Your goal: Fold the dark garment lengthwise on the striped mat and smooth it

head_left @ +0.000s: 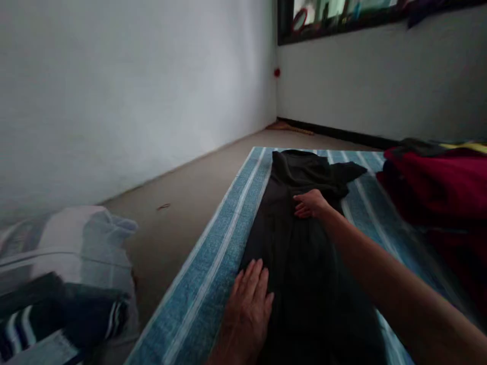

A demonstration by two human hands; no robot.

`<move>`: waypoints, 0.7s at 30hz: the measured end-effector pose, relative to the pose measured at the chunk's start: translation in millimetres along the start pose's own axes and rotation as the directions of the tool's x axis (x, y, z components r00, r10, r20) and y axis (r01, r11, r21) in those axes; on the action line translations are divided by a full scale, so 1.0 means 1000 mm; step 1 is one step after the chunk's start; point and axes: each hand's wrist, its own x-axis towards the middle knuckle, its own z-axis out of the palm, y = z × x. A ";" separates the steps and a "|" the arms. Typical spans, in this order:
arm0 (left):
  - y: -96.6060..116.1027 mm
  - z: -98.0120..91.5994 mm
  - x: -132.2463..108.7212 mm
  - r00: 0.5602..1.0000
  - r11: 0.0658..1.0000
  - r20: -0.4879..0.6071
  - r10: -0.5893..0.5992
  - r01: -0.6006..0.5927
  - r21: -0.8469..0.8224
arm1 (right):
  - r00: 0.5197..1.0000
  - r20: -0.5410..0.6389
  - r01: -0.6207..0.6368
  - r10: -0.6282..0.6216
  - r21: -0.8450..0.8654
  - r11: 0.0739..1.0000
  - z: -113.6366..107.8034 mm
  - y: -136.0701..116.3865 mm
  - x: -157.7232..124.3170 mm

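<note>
A dark garment (281, 243), with a short sleeve sticking out at its far right, lies lengthwise on a blue striped cloth (228, 223). My left hand (249, 304) rests flat near the garment's left edge, fingers stretched out and pointing away from me. Farther up, my right hand (310, 204) reaches across from the right and touches the middle of the garment. Its fingers point left and are slightly bent, with no fabric visibly gathered in them. My right forearm hides part of the garment's right edge. Creases show around the far end.
Red and dark clothes (441, 182) are piled on the right of the cloth. A pale bundle (72, 243) sits on the floor at left, with dark striped clothing (64, 314) before it. White walls (152, 91) meet in the far corner, below a window (335, 15).
</note>
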 end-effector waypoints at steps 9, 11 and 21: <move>0.003 -0.005 0.004 1.000 1.000 0.012 -0.008 0.008 -0.013 | 0.968 -0.161 0.194 -0.190 0.006 0.981 0.009 -0.013 0.023; 0.005 -0.004 0.004 0.999 1.000 0.028 -0.019 0.019 0.001 | 0.958 -0.185 0.219 -0.220 -0.025 0.975 0.011 -0.010 0.028; 0.000 0.002 0.000 0.998 1.000 0.065 -0.010 0.011 -0.015 | 0.953 -0.167 0.236 -0.253 -0.118 0.965 0.013 0.005 0.040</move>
